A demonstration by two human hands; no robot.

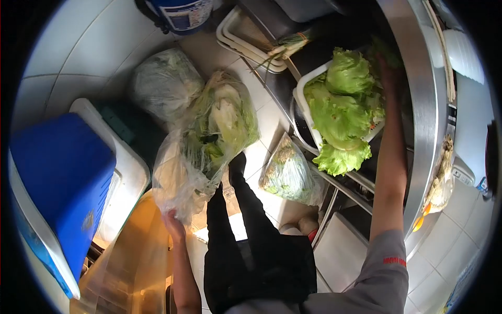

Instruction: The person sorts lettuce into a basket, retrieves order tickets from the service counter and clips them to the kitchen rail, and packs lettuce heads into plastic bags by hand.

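At the lower left, my left hand (pixel 174 224) is closed on the rim of a clear plastic bag (pixel 170 178). Green leafy vegetables (pixel 227 112) with pale stems fill the bag's far end. My right arm reaches along the right side of a white crate (pixel 308 115) heaped with lettuce (pixel 340 118). In deep shadow beyond the crate's right edge lies my right hand (pixel 386 65), close to dark leaves; its fingers are hidden, so its grip does not show.
Another filled plastic bag (pixel 164 83) lies behind. A bag of leafy vegetables (pixel 293 175) sits on the floor below the shelf. Spring onions (pixel 290 47) rest by white trays (pixel 246 39). A blue bin (pixel 63 178) stands left; a steel counter edge (pixel 426 104) runs along the right.
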